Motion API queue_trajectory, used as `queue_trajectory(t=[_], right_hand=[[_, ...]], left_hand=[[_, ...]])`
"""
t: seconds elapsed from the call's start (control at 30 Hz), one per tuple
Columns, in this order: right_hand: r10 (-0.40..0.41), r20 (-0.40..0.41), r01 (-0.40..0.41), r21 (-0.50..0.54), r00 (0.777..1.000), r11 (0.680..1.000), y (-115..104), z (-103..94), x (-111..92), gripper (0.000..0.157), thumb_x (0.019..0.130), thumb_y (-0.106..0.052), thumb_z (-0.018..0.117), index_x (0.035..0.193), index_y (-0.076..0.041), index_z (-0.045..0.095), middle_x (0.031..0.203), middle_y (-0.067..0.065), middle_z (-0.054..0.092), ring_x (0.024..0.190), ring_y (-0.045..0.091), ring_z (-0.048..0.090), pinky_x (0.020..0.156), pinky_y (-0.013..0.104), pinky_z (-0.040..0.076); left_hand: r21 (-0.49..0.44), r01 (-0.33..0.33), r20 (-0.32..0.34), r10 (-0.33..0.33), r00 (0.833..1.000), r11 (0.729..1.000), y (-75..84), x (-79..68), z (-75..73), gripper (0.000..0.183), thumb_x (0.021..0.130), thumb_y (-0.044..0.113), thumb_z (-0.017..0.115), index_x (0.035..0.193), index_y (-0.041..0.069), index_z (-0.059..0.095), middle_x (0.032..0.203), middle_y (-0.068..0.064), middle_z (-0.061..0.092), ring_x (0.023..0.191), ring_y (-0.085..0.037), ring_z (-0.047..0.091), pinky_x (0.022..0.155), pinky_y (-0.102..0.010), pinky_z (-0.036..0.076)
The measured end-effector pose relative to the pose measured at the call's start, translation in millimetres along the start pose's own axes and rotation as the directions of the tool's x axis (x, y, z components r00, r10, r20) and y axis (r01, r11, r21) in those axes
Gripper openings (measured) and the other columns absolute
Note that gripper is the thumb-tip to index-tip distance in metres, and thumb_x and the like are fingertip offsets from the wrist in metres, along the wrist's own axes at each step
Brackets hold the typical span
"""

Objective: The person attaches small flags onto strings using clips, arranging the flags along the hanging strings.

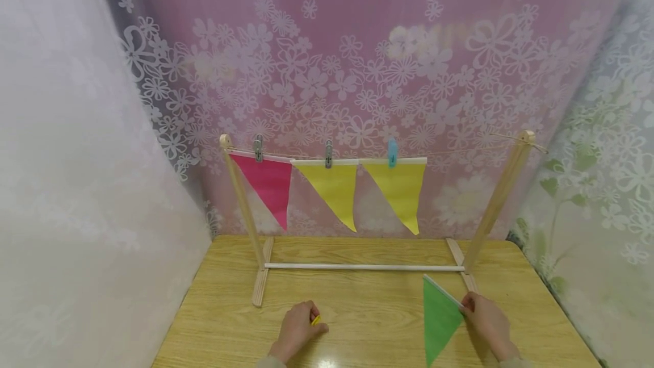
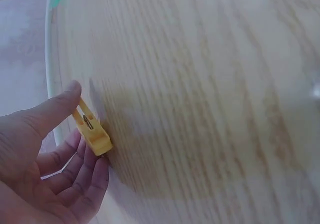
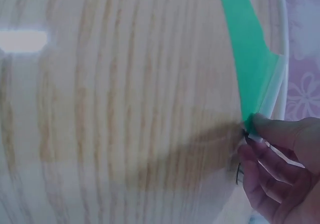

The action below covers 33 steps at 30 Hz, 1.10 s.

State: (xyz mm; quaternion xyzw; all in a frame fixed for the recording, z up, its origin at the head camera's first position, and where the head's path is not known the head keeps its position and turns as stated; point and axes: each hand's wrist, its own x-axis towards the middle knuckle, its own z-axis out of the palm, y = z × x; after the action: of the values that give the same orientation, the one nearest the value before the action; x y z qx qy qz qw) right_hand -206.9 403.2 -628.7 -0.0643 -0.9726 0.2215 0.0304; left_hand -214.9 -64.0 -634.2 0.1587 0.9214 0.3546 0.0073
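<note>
My left hand [image 1: 298, 328], low over the table, holds a yellow clothespin [image 2: 95, 136] between thumb and fingers. At the right front, my right hand [image 1: 487, 320] pinches one corner of a green triangular pennant [image 1: 440, 320] by its white top strip; the point hangs down. A small dark, wire-like thing [image 3: 238, 175] shows by the right fingers, too unclear to name. On the string [image 1: 460, 153] hang a pink pennant [image 1: 269, 186] and two yellow pennants [image 1: 334, 186]. Grey clothespins [image 1: 259, 149] clip the pink and first yellow ones, a blue clothespin [image 1: 392, 153] the other.
A wooden stand carries the string between its left post [image 1: 242, 209] and right post [image 1: 497, 209]. A white rod [image 1: 357, 267] joins the posts near their feet. Beneath is a wood-grain table [image 1: 368, 305], with flowered curtains [image 1: 357, 61] behind and at the sides.
</note>
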Motion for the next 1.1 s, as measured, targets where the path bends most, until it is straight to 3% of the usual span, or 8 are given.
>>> queue_trajectory(t=[0.23,0.4,0.5,0.6,0.73,0.83,0.9,1.1], right_hand=[[0.03,-0.007,-0.028,0.141,1.0,0.99,3.5,-6.8,1.0,0.013,0.093,-0.016,0.071,0.091,-0.004,0.071,0.075,-0.001,0.067,0.065,0.012,0.056,0.059,0.031,0.043],[0.089,0.012,-0.089,0.262,0.996,0.961,3.4,-9.9,0.7,0.021,0.094,-0.018,0.072,0.097,0.003,0.073,0.076,0.002,0.072,0.062,0.01,0.06,0.057,0.027,0.045],[0.11,0.038,-0.117,0.342,0.993,0.932,3.1,-11.4,0.0,0.028,0.096,-0.017,0.07,0.105,0.009,0.072,0.082,0.007,0.075,0.065,0.012,0.066,0.059,0.026,0.05],[0.138,0.09,-0.164,0.459,0.986,0.873,3.1,-13.5,-0.2,0.032,0.099,-0.014,0.067,0.115,0.014,0.067,0.088,0.011,0.077,0.07,0.015,0.069,0.062,0.028,0.056],[0.173,0.155,-0.231,0.585,0.973,0.778,3.2,-18.4,-1.2,0.037,0.1,-0.012,0.064,0.123,0.017,0.062,0.091,0.011,0.077,0.074,0.016,0.071,0.066,0.034,0.061],[0.168,0.179,-0.244,0.63,0.969,0.738,2.4,-23.1,-3.4,0.04,0.1,-0.014,0.065,0.125,0.018,0.061,0.093,0.009,0.077,0.076,0.015,0.072,0.069,0.034,0.062],[0.152,0.194,-0.243,0.658,0.969,0.713,2.0,-26.3,-4.7,0.041,0.1,-0.014,0.065,0.125,0.019,0.06,0.093,0.009,0.077,0.077,0.015,0.073,0.072,0.034,0.062],[0.121,0.26,-0.279,0.747,0.958,0.603,2.0,-35.0,-5.9,0.033,0.1,-0.013,0.065,0.118,0.014,0.066,0.091,0.003,0.077,0.08,0.014,0.075,0.078,0.034,0.062]], left_hand=[[0.017,-0.006,-0.047,0.007,0.999,1.0,-4.5,10.2,0.2,0.029,0.083,0.028,0.085,0.088,0.006,0.066,0.072,0.003,0.059,0.06,-0.002,0.045,0.054,-0.02,0.042],[-0.151,0.049,-0.021,-0.053,0.998,0.987,-5.1,19.1,-4.4,0.029,0.088,0.029,0.08,0.094,0.002,0.07,0.08,-0.001,0.069,0.067,-0.009,0.061,0.058,-0.024,0.052],[-0.303,0.113,0.038,-0.107,0.994,0.946,-2.0,23.0,-9.1,0.033,0.092,0.03,0.076,0.101,-0.001,0.073,0.087,-0.006,0.073,0.072,-0.015,0.068,0.061,-0.027,0.056],[-0.416,0.172,0.089,-0.148,0.985,0.893,2.7,26.5,-12.4,0.037,0.094,0.029,0.075,0.108,-0.005,0.073,0.093,-0.01,0.075,0.077,-0.018,0.071,0.067,-0.031,0.06],[-0.571,0.256,0.16,-0.2,0.967,0.78,9.9,31.3,-14.6,0.039,0.096,0.023,0.072,0.115,-0.011,0.069,0.098,-0.012,0.075,0.082,-0.018,0.071,0.077,-0.041,0.062],[-0.65,0.316,0.216,-0.231,0.949,0.691,14.2,35.1,-16.4,0.04,0.098,0.022,0.07,0.118,-0.012,0.067,0.1,-0.011,0.074,0.084,-0.017,0.071,0.081,-0.044,0.061],[-0.676,0.335,0.242,-0.232,0.942,0.656,16.7,37.2,-18.8,0.041,0.098,0.022,0.069,0.121,-0.012,0.065,0.101,-0.013,0.074,0.086,-0.019,0.072,0.083,-0.045,0.06],[-0.687,0.346,0.305,-0.178,0.936,0.639,26.3,42.0,-27.6,0.046,0.1,0.028,0.067,0.126,-0.01,0.064,0.107,-0.017,0.075,0.095,-0.024,0.074,0.089,-0.047,0.058]])
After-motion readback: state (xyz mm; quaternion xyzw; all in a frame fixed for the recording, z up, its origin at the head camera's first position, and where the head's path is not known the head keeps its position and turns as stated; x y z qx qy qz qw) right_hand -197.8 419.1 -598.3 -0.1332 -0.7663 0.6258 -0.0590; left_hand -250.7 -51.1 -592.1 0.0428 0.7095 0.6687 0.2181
